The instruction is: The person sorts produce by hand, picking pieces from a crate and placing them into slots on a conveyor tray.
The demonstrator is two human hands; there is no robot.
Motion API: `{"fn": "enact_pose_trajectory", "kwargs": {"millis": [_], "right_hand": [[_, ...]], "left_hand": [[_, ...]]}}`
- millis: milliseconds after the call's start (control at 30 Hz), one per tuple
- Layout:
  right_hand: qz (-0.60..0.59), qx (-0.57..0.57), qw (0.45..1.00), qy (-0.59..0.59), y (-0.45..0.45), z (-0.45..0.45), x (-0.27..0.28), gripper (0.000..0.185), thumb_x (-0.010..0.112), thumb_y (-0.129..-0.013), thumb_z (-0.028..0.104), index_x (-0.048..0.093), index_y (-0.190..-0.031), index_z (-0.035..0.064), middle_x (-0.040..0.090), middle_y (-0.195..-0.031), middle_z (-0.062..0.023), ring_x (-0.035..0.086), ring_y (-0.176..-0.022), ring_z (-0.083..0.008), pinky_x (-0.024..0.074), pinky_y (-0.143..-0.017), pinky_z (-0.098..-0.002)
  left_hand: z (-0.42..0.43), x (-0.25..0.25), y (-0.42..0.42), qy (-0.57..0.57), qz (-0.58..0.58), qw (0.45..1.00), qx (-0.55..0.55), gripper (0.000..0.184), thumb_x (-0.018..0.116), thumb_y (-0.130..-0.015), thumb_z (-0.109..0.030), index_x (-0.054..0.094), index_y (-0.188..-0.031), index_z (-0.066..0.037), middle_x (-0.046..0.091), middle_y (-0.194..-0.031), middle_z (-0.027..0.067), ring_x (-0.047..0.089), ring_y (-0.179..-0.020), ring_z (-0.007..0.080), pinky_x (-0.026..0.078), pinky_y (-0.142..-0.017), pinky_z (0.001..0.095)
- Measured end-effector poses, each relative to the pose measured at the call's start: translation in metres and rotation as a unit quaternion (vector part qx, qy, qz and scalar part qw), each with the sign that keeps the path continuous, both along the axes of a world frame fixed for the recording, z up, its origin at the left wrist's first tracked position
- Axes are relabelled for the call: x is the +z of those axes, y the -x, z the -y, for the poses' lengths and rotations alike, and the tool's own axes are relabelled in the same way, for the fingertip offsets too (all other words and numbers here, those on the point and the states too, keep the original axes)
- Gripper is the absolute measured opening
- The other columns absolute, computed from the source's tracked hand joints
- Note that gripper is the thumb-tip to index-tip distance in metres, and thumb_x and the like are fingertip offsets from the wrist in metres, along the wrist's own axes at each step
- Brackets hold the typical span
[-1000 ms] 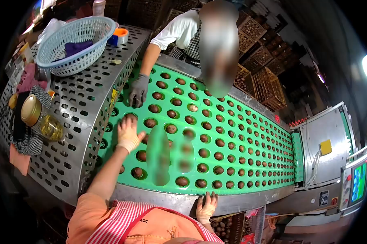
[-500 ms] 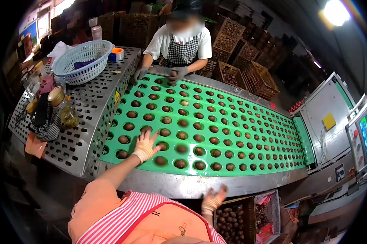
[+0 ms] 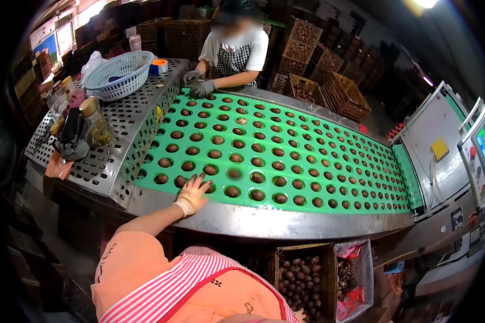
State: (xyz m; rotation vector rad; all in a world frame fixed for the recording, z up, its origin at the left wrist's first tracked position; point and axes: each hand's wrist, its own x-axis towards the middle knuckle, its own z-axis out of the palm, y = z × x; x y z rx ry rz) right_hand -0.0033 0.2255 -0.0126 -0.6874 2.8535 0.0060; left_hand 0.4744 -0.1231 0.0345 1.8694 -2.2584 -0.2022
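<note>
My left hand (image 3: 193, 195), wrapped in tan banding at the palm and wrist, lies with fingers spread at the near edge of the green pocketed sheet (image 3: 221, 201). Its fingertips are beside a brown egg-shaped piece (image 3: 181, 181); whether they touch it I cannot tell. Similar pieces sit one to a pocket in rows across the sheet. Only a bit of my right hand (image 3: 299, 314) shows at the bottom, behind my striped apron, at the crate of brown pieces (image 3: 300, 280). Its fingers are mostly hidden.
Across the sheet a co-worker's gloved hands (image 3: 202, 88) are near its far left corner. A perforated metal table (image 3: 118, 152) at left bears a blue basket (image 3: 118, 76) and jars (image 3: 95, 121). A machine with a control panel (image 3: 479, 156) stands right. A lined bin (image 3: 365, 274) adjoins the crate.
My left hand has drawn back to the sheet's near edge. My right hand has dropped from beside the metal rim to the crate. The co-worker's hands have come together at the far left corner.
</note>
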Motion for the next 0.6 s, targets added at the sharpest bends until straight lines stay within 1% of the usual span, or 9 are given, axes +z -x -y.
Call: {"fn": "enact_pose_trajectory", "kwargs": {"millis": [33,133,167,200,267,367,433,500,600], "right_hand": [[0.079,-0.045,0.979,-0.182,0.028,0.012,-0.02,0.072,0.051,-0.087,0.061,0.039,-0.147,0.0228,0.04,-0.149,-0.0128,0.035,-0.135,-0.0452,0.0397,-0.099,-0.0658],[0.09,0.012,0.992,-0.084,0.062,-0.009,-0.032,0.085,0.063,-0.074,0.069,0.046,-0.143,0.0213,0.047,-0.14,-0.0201,0.051,-0.124,-0.044,0.0456,-0.099,-0.0553],[0.074,0.008,0.995,-0.061,0.079,-0.017,-0.036,0.072,0.058,-0.081,0.052,0.043,-0.145,0.0217,0.046,-0.139,-0.0213,0.052,-0.122,-0.0433,0.0451,-0.1,-0.0527],[0.052,-0.036,0.998,-0.028,0.091,-0.014,-0.033,0.072,0.071,-0.074,0.035,0.05,-0.139,0.0143,0.053,-0.129,-0.0237,0.054,-0.118,-0.0432,0.0461,-0.098,-0.0499],[0.081,-0.007,0.997,0.003,0.111,-0.031,-0.033,0.073,0.071,-0.071,0.037,0.051,-0.139,0.0161,0.053,-0.128,-0.0243,0.056,-0.115,-0.0428,0.0472,-0.098,-0.0493],[0.216,0.019,0.958,0.187,0.113,-0.064,-0.049,0.071,0.07,-0.079,0.04,0.05,-0.138,0.0064,0.058,-0.128,-0.0263,0.056,-0.118,-0.0422,0.0459,-0.1,-0.0474],[0.18,-0.088,0.973,0.115,0.078,-0.05,-0.031,0.075,0.066,-0.08,0.044,0.044,-0.142,0.0088,0.057,-0.13,-0.0267,0.054,-0.12,-0.0434,0.0438,-0.102,-0.0479],[0.198,-0.171,0.96,0.097,0.071,-0.038,-0.056,0.081,0.066,-0.077,0.048,0.041,-0.145,0.0133,0.053,-0.135,-0.0267,0.049,-0.125,-0.0436,0.0416,-0.104,-0.0482],[0.207,-0.222,0.952,0.031,0.078,-0.019,-0.045,0.082,0.068,-0.074,0.05,0.042,-0.146,0.0219,0.046,-0.138,-0.0249,0.049,-0.124,-0.0439,0.0426,-0.103,-0.0476]], "left_hand": [[-0.006,-0.002,0.006,-0.024,-0.028,0.999,0.009,0.066,0.063,-0.084,-0.034,0.039,-0.145,-0.019,0.024,-0.155,0.0175,0.025,-0.142,0.0408,0.028,-0.112,0.0565],[-0.006,0.004,0.008,-0.054,-0.038,0.997,0.027,0.065,0.06,-0.087,-0.036,0.039,-0.144,-0.015,0.025,-0.155,0.0166,0.026,-0.142,0.0392,0.028,-0.112,0.0569],[-0.002,0.002,0.016,-0.063,-0.042,0.997,0.033,0.064,0.06,-0.087,-0.037,0.039,-0.143,-0.014,0.025,-0.155,0.0168,0.027,-0.141,0.0396,0.029,-0.112,0.0567],[0.002,-0.011,0.024,-0.039,-0.036,0.998,0.032,0.064,0.059,-0.088,-0.038,0.04,-0.143,-0.012,0.028,-0.154,0.0191,0.031,-0.138,0.0406,0.031,-0.112,0.0536],[0.011,-0.035,0.043,0.004,0.011,1.0,0.023,0.062,0.058,-0.086,-0.04,0.048,-0.137,-0.007,0.041,-0.144,0.0237,0.039,-0.132,0.0423,0.035,-0.109,0.0504],[0.016,-0.043,0.065,0.039,-0.085,0.995,-0.03,0.055,0.059,-0.084,-0.035,0.053,-0.128,-0.001,0.054,-0.127,0.0252,0.048,-0.119,0.0415,0.039,-0.101,0.0492],[0.039,-0.059,0.059,0.03,0.031,0.995,-0.088,0.052,0.057,-0.09,-0.032,0.051,-0.132,-0.002,0.052,-0.132,0.0246,0.046,-0.124,0.0414,0.035,-0.106,0.049],[0.057,-0.068,0.047,0.14,0.057,0.981,-0.117,0.051,0.055,-0.093,-0.032,0.048,-0.136,-0.004,0.046,-0.138,0.0276,0.044,-0.124,0.0458,0.036,-0.105,0.0503],[0.086,-0.033,0.065,0.08,0.084,0.987,-0.112,0.054,0.056,-0.093,-0.034,0.047,-0.139,-0.007,0.043,-0.143,0.0239,0.043,-0.127,0.043,0.037,-0.106,0.0498]]}}
